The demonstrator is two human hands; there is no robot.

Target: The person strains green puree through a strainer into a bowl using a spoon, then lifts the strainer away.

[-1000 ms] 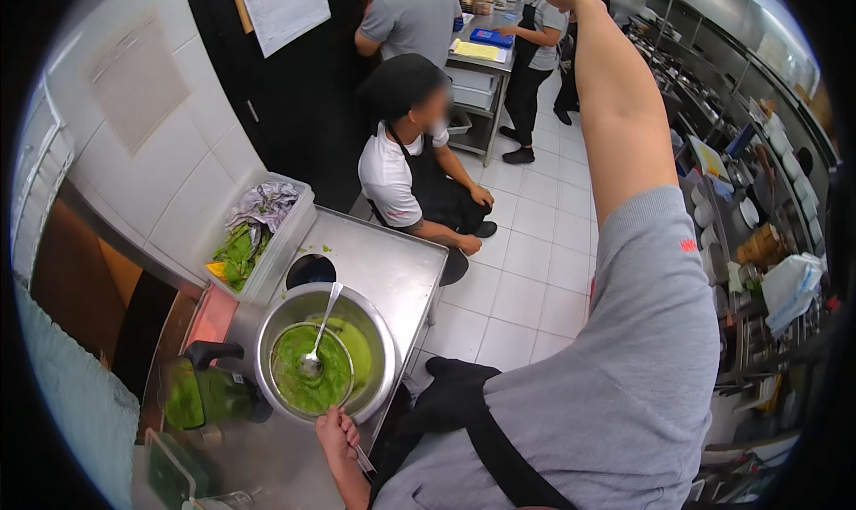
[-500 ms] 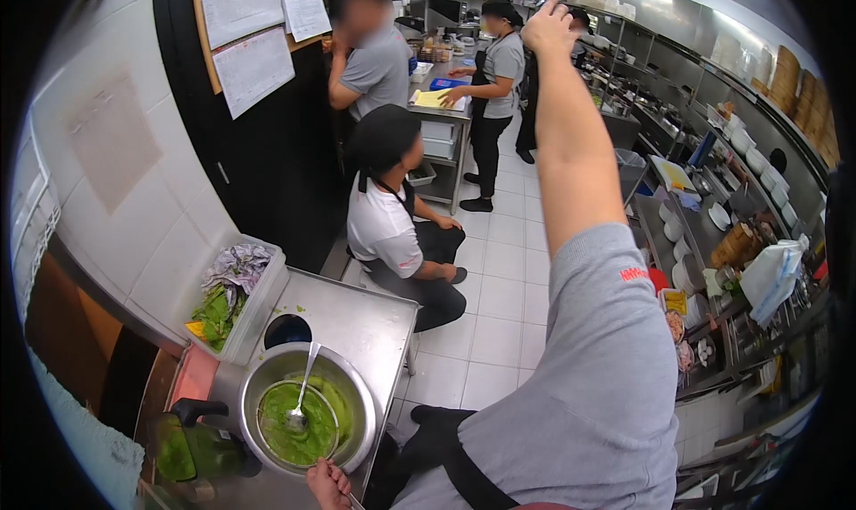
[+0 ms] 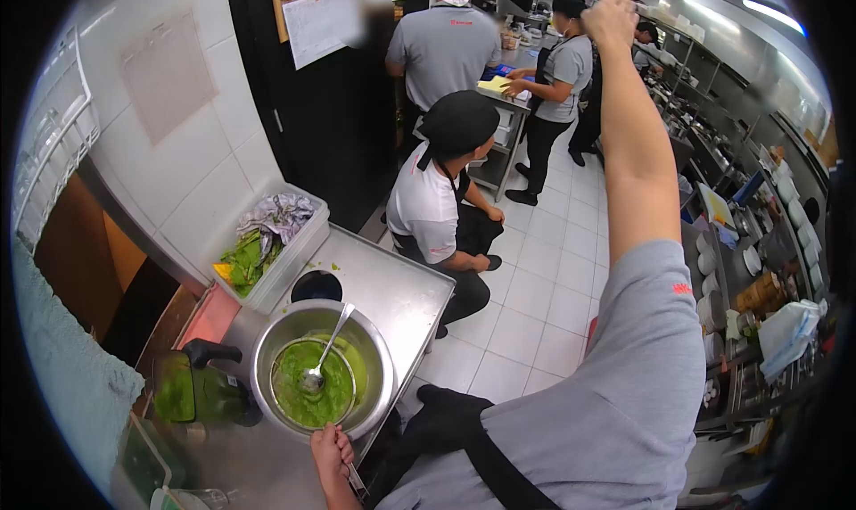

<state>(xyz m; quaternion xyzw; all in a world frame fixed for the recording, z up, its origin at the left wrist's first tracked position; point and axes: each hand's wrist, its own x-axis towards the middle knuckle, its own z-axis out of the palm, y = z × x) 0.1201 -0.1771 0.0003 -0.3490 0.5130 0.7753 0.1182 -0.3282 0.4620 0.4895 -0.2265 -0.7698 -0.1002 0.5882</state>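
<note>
From the head camera, the left hand (image 3: 332, 448) gripped the near rim of the steel bowl (image 3: 382, 381) on the metal table (image 3: 401, 283), a spoon (image 3: 323, 354) standing in green puree; the right hand (image 3: 612, 15) was raised high, fingers curled shut, holding nothing I could make out.

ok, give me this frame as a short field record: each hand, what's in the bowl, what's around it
left hand: gripping the near rim of the steel bowl, fingers curled
right hand: raised high, arm straight up, fist closed, contents cannot be told
bowl contents: sieve with green puree, spoon resting in it
left of bowl: blender jug with green liquid
behind bowl: plastic tub of leaf scraps
surface: steel table
nearby: a person seated on the floor, others standing beyond
</note>
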